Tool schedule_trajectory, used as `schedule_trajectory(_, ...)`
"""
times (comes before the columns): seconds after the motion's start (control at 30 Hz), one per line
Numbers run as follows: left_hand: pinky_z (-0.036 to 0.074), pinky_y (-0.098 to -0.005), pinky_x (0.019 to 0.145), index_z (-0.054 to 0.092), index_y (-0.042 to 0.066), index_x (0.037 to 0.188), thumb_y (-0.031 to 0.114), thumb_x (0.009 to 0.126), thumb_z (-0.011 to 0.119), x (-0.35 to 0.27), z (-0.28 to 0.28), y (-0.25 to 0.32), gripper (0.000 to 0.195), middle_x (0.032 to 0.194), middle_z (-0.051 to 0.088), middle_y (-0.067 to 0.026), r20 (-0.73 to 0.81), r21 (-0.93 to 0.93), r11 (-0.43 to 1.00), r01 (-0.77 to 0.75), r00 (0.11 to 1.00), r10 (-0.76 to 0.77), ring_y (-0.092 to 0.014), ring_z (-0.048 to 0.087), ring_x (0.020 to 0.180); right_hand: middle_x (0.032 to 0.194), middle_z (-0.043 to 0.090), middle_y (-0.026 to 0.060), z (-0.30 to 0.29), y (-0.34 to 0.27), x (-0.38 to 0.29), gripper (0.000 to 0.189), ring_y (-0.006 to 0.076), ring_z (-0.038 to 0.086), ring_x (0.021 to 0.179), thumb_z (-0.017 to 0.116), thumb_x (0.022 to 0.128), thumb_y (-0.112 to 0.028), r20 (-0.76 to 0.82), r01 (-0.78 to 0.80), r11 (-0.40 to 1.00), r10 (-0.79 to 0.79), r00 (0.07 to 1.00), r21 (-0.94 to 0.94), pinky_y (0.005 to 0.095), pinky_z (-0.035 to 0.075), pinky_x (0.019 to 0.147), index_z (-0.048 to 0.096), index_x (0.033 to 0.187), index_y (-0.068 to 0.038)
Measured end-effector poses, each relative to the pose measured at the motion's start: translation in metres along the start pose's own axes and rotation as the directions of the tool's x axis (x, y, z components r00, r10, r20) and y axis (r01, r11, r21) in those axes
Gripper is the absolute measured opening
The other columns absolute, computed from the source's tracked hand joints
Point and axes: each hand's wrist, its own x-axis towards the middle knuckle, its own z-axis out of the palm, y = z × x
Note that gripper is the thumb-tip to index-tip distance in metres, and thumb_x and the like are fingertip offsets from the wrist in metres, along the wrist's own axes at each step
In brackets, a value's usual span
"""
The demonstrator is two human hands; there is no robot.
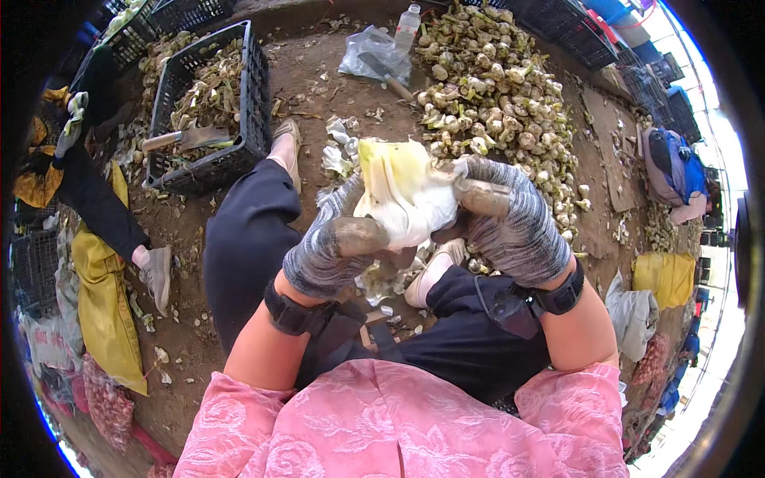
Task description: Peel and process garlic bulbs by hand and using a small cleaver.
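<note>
Between my two hands is a large white garlic bulb [412,203], its thick pale-yellow stem cut off flat at the top. My left hand [337,242], in a grey knitted glove with a soiled thumb, grips the bulb from the lower left. On the other side my right hand [508,215], gloved the same way, pinches the bulb's right edge with thumb and fingers. The right fingertips partly cover what they pinch, perhaps loose outer skin. Peeled garlic skins [337,146] lie on the ground just past my left hand.
A big heap of garlic bulbs [496,83] spreads ahead to the right. A knife [385,74] rests on a clear plastic bag [364,51] beside a plastic bottle [408,27]. A black crate [257,89] of trimmings carries a cleaver [191,138]. Another person's leg [101,197] is at left.
</note>
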Motion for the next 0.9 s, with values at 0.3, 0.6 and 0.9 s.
schedule_trajectory(0.3,0.048,-0.0282,0.076,0.032,0.005,0.126,0.016,0.064,0.077,0.015,-0.001,-0.009,0.078,0.109,0.052,-0.0103,-0.208,-0.126,0.991,0.045,0.975,-0.071,-0.018,0.055,0.091,0.089,0.059,0.0068,-0.001,0.003,-0.001,0.027,0.0109,0.056,0.081,0.067,0.074,-0.008,-0.004,0.262,0.719,-0.345,0.939,-0.644,0.0255,0.049,0.071,0.057,0.096,0.002)
schedule_trajectory(0.6,0.048,-0.028,0.074,0.041,0.005,0.115,0.006,0.064,0.073,0.023,0.001,-0.016,0.061,0.101,0.054,-0.0109,-0.034,0.698,0.646,-0.308,0.888,0.459,-0.018,0.056,0.086,0.086,0.06,0.0049,0.005,-0.005,-0.005,0.018,0.0087,0.055,0.073,0.061,0.075,-0.004,0.126,0.348,0.489,-0.43,0.894,-0.8,0.0234,0.047,0.065,0.058,0.092,0.002)
schedule_trajectory(0.9,0.043,-0.0293,0.084,0.045,0.004,0.11,0.004,0.059,0.076,0.03,-0.022,-0.023,0.059,0.105,0.052,-0.0074,0.142,0.908,0.231,-0.35,0.775,0.616,-0.017,0.051,0.097,0.069,0.06,0.0047,0.007,-0.016,-0.017,0.017,0.0106,0.055,0.061,0.062,0.074,-0.013,-0.07,0.333,0.873,-0.38,0.922,-0.356,0.0249,0.044,0.057,0.061,0.083,0.001)
